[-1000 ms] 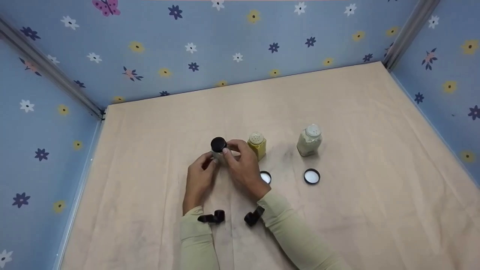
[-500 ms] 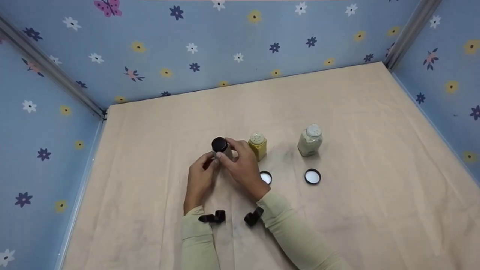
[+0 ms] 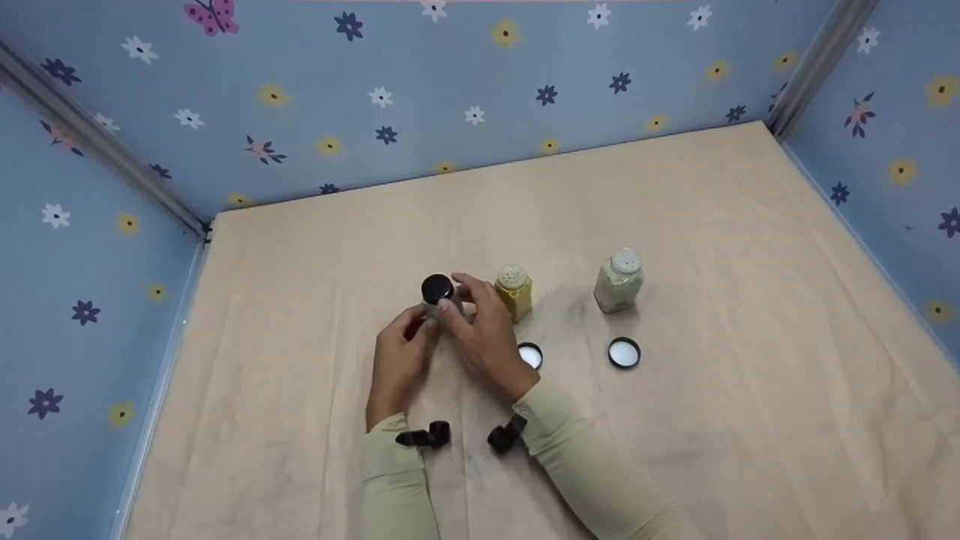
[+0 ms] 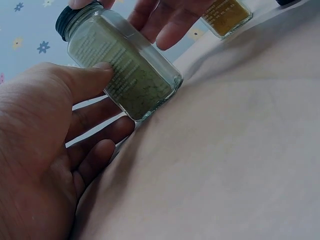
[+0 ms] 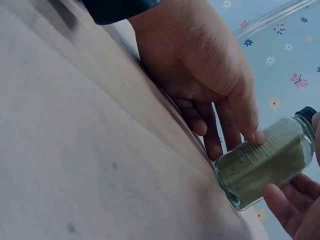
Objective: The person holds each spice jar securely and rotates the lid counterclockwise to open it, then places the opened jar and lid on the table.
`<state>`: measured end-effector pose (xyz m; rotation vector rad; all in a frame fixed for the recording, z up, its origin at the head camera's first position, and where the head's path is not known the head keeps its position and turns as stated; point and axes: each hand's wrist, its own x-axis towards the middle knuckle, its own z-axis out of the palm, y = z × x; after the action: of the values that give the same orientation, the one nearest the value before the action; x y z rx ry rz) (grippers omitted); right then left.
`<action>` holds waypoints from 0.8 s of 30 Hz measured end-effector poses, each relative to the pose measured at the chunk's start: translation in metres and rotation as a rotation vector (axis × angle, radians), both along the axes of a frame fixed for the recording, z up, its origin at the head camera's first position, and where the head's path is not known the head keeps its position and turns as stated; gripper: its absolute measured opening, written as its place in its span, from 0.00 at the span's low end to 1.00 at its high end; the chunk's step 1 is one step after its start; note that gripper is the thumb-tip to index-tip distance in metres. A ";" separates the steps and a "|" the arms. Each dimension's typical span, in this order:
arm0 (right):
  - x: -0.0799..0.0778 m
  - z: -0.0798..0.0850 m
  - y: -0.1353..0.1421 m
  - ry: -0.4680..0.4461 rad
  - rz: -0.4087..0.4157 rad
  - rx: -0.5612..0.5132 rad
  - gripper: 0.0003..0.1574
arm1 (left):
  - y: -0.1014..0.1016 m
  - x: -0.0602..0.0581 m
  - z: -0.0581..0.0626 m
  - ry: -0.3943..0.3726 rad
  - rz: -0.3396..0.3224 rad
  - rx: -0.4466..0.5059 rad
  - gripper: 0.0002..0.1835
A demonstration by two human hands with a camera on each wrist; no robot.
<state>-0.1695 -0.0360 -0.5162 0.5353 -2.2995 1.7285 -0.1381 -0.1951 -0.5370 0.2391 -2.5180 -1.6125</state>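
Observation:
Near the table's middle is a glass spice jar [image 4: 127, 70] of green flakes or powder, its base right at the cloth. A black screw lid [image 3: 437, 289] tops it. My left hand [image 3: 399, 352] holds the jar's lower body, thumb on the near face and fingers behind. My right hand [image 3: 487, 337] pinches at the lid, with its thumb on the near edge and forefinger on the far right side; its other fingers [image 5: 282, 205] spread beside the glass. Just right of that hand stands a yellow spice jar [image 3: 516, 300] with a perforated shaker top.
Farther right, a pale-green spice jar [image 3: 619, 285] stands with its shaker top exposed. In front of it a black lid [image 3: 624, 352] lies with its white inside up; another upturned lid [image 3: 530, 355] sits beside my right wrist. Flower-patterned walls [image 3: 450, 82] border the cloth-covered table [image 3: 712, 420].
My right thumb has slid left along the lid's near edge, and the forefinger has shifted slightly left at its far side. The left hand and the jar stay in place.

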 end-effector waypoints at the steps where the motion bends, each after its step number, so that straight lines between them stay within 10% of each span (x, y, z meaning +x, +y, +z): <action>1: 0.000 0.000 0.000 0.003 -0.002 -0.009 0.29 | 0.000 0.000 0.000 0.001 0.005 -0.001 0.15; 24: 0.002 0.002 -0.003 0.081 -0.079 0.072 0.29 | -0.001 0.002 0.000 -0.002 0.009 -0.028 0.18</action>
<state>-0.1678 -0.0392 -0.5138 0.5108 -2.3017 1.5650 -0.1364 -0.1962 -0.5368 0.2479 -2.5352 -1.5733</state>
